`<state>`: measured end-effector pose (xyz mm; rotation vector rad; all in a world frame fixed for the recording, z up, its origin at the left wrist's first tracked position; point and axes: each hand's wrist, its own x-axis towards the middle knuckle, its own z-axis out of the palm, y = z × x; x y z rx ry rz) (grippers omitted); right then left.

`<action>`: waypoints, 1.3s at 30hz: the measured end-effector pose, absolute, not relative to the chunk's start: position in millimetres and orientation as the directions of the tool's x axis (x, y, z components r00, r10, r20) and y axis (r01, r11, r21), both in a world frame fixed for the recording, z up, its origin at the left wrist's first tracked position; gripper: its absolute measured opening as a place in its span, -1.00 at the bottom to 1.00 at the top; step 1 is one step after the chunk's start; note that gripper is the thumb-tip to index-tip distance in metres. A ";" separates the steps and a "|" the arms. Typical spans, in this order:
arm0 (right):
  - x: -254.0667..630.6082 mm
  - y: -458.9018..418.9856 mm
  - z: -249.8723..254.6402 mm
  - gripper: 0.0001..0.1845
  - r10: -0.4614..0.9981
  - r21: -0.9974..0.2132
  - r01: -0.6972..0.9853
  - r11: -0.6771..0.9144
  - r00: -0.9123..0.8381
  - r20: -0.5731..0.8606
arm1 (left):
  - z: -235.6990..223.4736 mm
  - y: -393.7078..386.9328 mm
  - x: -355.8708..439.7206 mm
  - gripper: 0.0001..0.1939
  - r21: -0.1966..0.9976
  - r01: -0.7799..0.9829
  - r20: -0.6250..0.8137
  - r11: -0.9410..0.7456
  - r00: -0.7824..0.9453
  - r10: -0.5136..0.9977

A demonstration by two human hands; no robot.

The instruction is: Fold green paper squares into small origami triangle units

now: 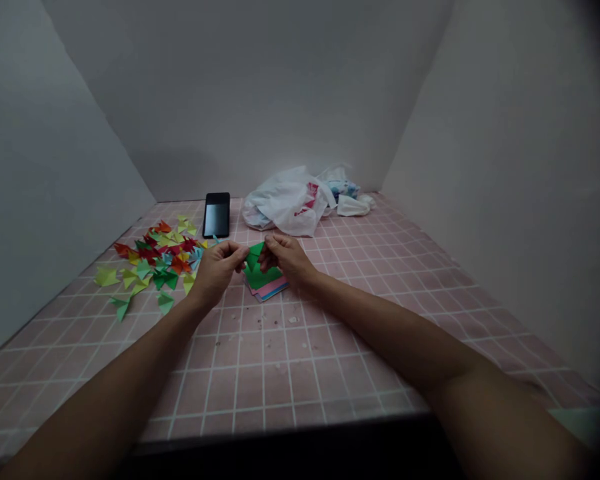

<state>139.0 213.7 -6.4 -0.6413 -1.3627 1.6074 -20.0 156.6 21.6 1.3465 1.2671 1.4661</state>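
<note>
Between my hands is a small folded piece of green paper (255, 254), pinched at its two sides. My left hand (220, 267) grips its left edge with thumb and fingertips. On the other side, my right hand (287, 259) pinches its right edge, the fingertips covering part of it. Just beneath lies a stack of coloured paper sheets (267, 289), with green on top and pink and blue edges showing below. Left of my left hand, many folded paper shapes (165, 257) in red, yellow, green, orange and light blue are scattered in a loose pile.
A black phone (217, 215) lies behind the paper shapes. A white plastic bag (293, 197) with red print sits at the back, beside a blue-patterned packet (344, 189). Pink tiles with white lines cover the table (330, 373); pale walls enclose three sides.
</note>
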 end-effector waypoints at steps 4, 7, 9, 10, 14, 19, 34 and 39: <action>138.3 207.4 -5.7 -0.45 0.846 -0.954 -0.294 -0.055 -0.522 0.112 | 21.8 157.0 -19.9 -0.75 0.969 0.095 0.241 -0.227 -0.179 0.954; 137.8 201.1 -6.3 -0.54 0.828 -0.950 -0.297 -0.100 -0.554 0.086 | 21.2 155.9 -18.2 -0.77 0.969 0.090 0.243 -0.231 -0.163 0.956; 137.9 199.5 -6.2 -0.57 0.829 -0.945 -0.312 -0.101 -0.551 0.093 | 20.7 155.6 -17.7 -0.76 0.972 0.069 0.234 -0.226 -0.159 0.959; 138.1 199.8 -5.9 -0.57 0.828 -0.944 -0.316 -0.092 -0.551 0.103 | 20.3 156.0 -18.0 -0.76 0.974 0.050 0.225 -0.220 -0.156 0.962; 139.0 203.9 -5.7 -0.58 0.816 -0.952 -0.302 -0.048 -0.562 0.137 | 17.0 161.0 -21.3 -0.73 0.988 -0.013 0.153 -0.156 -0.119 0.981; 138.1 206.2 -8.9 -0.64 0.861 -0.967 -0.254 -0.001 -0.493 0.128 | 12.5 165.6 -23.4 -0.61 0.993 -0.043 0.101 -0.108 -0.129 0.986; 139.3 202.8 -7.0 -0.59 0.883 -0.963 -0.263 0.063 -0.435 0.176 | 8.8 164.4 -23.8 -0.71 0.976 0.083 0.206 -0.202 -0.049 0.977; 138.4 205.6 -8.5 -0.64 0.896 -0.957 -0.251 0.146 -0.377 0.236 | 10.0 164.1 -22.2 -0.63 0.986 0.072 0.154 -0.151 -0.029 0.988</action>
